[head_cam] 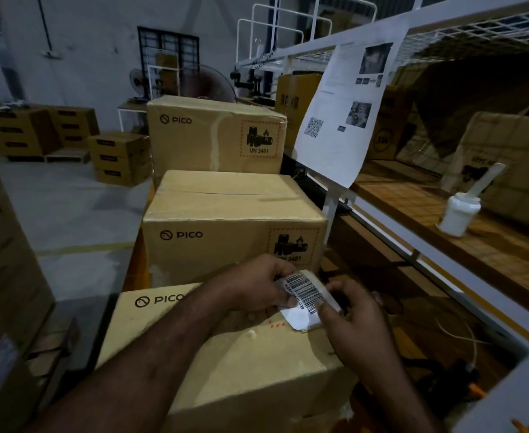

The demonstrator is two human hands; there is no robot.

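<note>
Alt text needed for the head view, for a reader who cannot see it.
The left hand and right hand pinch a white barcode label over the nearest PICO carton. A middle PICO carton and a far PICO carton stand behind it, beside a shelf rack holding a white jar and a hanging printed sheet.

cartons [232, 245]: PICO | hazard label [260, 139]: UN 3481

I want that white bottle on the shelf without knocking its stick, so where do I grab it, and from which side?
Probably grip the white bottle round its squat body, coming from the shelf front. The stick leans out of its mouth up to the right, and a wrapped carton stands close behind, blocking top and back.
</note>
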